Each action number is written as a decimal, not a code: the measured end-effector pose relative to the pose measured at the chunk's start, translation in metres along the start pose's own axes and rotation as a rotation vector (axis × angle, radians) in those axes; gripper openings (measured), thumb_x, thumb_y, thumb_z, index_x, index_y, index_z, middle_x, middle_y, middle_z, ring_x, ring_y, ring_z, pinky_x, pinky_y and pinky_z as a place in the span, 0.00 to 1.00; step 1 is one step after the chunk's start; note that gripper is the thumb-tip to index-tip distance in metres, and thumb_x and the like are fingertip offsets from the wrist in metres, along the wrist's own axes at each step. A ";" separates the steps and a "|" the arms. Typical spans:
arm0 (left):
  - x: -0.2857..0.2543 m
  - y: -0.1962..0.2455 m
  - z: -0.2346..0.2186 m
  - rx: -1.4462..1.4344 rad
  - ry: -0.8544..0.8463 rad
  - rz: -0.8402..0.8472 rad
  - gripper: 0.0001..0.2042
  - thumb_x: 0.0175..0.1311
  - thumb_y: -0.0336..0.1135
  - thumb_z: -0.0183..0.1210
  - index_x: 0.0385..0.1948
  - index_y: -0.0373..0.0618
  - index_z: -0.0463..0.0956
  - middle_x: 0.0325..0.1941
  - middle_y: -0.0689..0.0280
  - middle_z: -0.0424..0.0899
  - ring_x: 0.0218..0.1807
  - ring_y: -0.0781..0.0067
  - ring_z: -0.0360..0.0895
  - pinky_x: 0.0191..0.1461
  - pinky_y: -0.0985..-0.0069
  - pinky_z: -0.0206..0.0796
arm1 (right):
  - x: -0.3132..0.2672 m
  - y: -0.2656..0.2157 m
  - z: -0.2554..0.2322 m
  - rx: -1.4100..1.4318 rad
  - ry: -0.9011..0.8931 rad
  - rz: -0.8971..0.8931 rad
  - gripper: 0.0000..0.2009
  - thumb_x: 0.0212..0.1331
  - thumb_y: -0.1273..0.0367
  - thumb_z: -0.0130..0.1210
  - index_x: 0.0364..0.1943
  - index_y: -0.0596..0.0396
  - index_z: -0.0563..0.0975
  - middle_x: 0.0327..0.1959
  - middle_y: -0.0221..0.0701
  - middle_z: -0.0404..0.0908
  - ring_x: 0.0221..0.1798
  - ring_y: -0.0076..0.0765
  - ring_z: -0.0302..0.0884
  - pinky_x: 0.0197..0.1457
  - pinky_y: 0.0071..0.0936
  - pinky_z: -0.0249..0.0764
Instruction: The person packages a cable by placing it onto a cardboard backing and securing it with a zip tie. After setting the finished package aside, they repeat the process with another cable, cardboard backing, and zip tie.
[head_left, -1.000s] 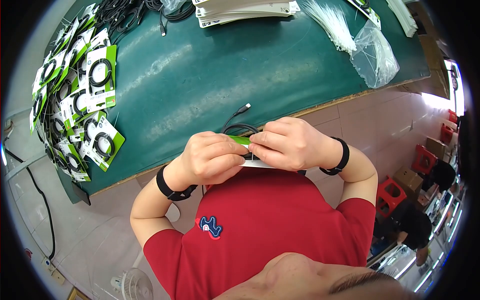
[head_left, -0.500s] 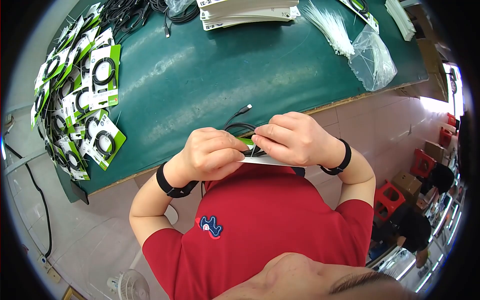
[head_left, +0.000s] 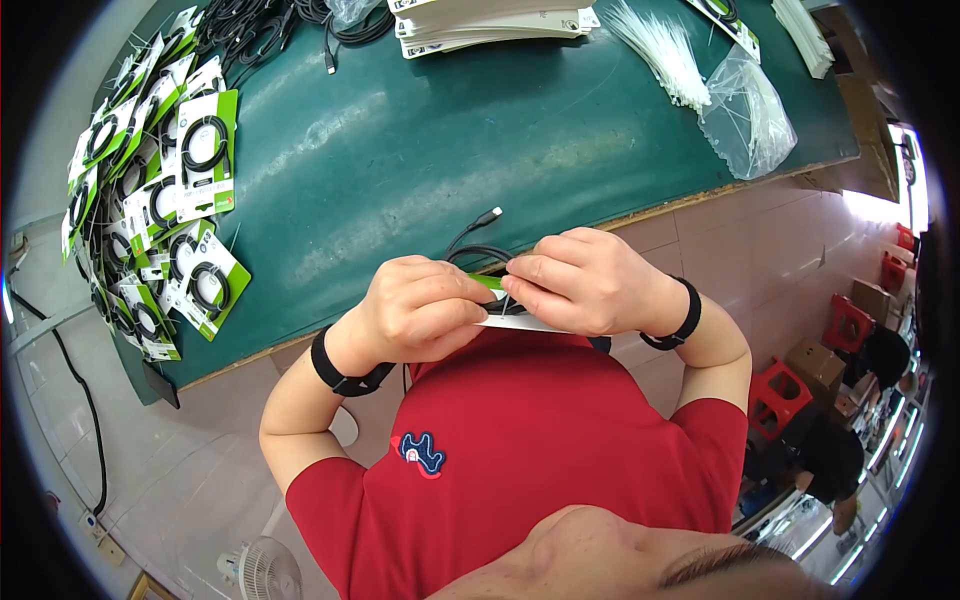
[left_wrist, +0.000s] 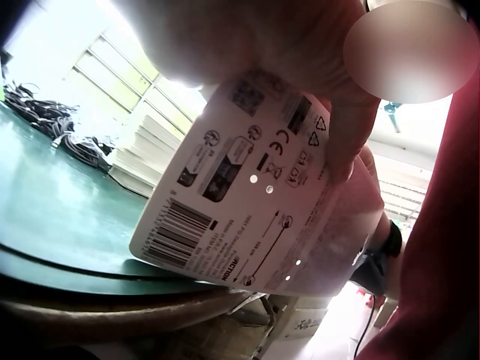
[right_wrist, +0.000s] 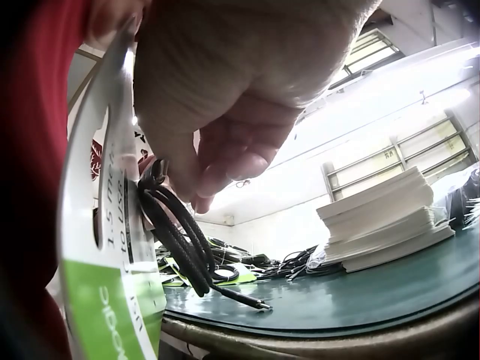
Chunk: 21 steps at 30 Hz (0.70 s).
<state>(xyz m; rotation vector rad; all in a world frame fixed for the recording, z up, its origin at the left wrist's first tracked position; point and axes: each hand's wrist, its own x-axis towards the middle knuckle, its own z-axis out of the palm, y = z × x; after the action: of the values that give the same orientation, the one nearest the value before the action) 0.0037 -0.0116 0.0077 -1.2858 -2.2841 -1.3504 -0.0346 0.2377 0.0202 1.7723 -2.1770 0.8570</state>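
Note:
In the head view, a white and green card [head_left: 525, 322] is held close to the red shirt. My left hand [head_left: 425, 308] pinches it from one side. Opposite, my right hand [head_left: 592, 285] has thumb and fingertips pinched at the black cable coil [head_left: 482, 252] on the card; what exactly they grip is hidden. One cable end with a metal plug [head_left: 488, 216] sticks out over the table. The left wrist view shows the printed card back [left_wrist: 247, 187] with small holes. In the right wrist view the coil [right_wrist: 180, 240] lies against the card's front [right_wrist: 112, 289].
Carded cables [head_left: 205, 145] are piled on the green table's [head_left: 380, 150] left. Loose cables [head_left: 250, 35] and stacked white cards [head_left: 490, 28] lie at the back. White ties [head_left: 660, 60] and a plastic bag [head_left: 755, 125] are at right; red stools [head_left: 780, 395] stand beyond.
My right hand has shifted slightly up and away from the shirt, and the card has tilted a little between the hands. The left hand has barely moved, keeping its pinch.

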 end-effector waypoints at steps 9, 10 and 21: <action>0.003 0.000 -0.001 -0.012 -0.017 -0.009 0.08 0.41 0.25 0.68 0.23 0.45 0.79 0.30 0.64 0.86 0.30 0.66 0.85 0.29 0.75 0.74 | 0.001 -0.003 -0.002 -0.016 -0.034 -0.032 0.10 0.49 0.72 0.62 0.37 0.57 0.82 0.39 0.33 0.83 0.35 0.31 0.80 0.34 0.26 0.78; 0.004 0.000 -0.002 -0.013 -0.023 -0.011 0.07 0.41 0.25 0.68 0.23 0.45 0.79 0.30 0.64 0.86 0.30 0.66 0.85 0.29 0.75 0.73 | 0.001 -0.003 -0.002 -0.016 -0.034 -0.040 0.10 0.49 0.72 0.62 0.37 0.57 0.82 0.39 0.33 0.83 0.35 0.31 0.80 0.34 0.26 0.78; 0.006 -0.003 -0.002 -0.059 -0.020 -0.038 0.08 0.41 0.24 0.68 0.23 0.45 0.78 0.29 0.64 0.86 0.29 0.66 0.84 0.28 0.75 0.73 | 0.005 0.002 0.002 0.053 0.076 -0.042 0.04 0.51 0.73 0.61 0.30 0.57 0.78 0.32 0.28 0.78 0.31 0.28 0.75 0.29 0.24 0.72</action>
<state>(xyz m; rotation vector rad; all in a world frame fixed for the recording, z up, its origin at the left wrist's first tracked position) -0.0029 -0.0099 0.0102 -1.2849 -2.3093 -1.4349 -0.0375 0.2327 0.0203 1.7724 -2.0810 0.9649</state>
